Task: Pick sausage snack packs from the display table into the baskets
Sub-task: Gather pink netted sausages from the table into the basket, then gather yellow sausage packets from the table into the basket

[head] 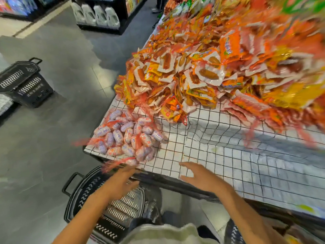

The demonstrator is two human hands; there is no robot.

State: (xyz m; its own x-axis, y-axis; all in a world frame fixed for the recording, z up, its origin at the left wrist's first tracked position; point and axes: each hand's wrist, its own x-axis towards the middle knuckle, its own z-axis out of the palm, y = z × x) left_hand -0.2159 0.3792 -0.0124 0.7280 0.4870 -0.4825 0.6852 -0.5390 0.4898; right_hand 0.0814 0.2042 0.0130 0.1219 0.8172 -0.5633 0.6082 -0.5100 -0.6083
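Both hands, left hand (123, 180) and right hand (198, 176), are empty with fingers spread. The netted sausage pack (128, 136) on the table (219, 155) looks light and floppy; the bunched red mesh is probably best gripped.

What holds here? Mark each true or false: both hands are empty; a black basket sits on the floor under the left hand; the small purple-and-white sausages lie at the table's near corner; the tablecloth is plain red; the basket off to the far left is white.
1. Both hands are empty. True: the left hand and right hand are open and hold nothing.
2. A black basket sits on the floor under the left hand. True.
3. The purple-and-white sausages lie at the table's near corner. True.
4. The tablecloth is plain red. False: white with a black grid.
5. The far-left basket is white. False: black.
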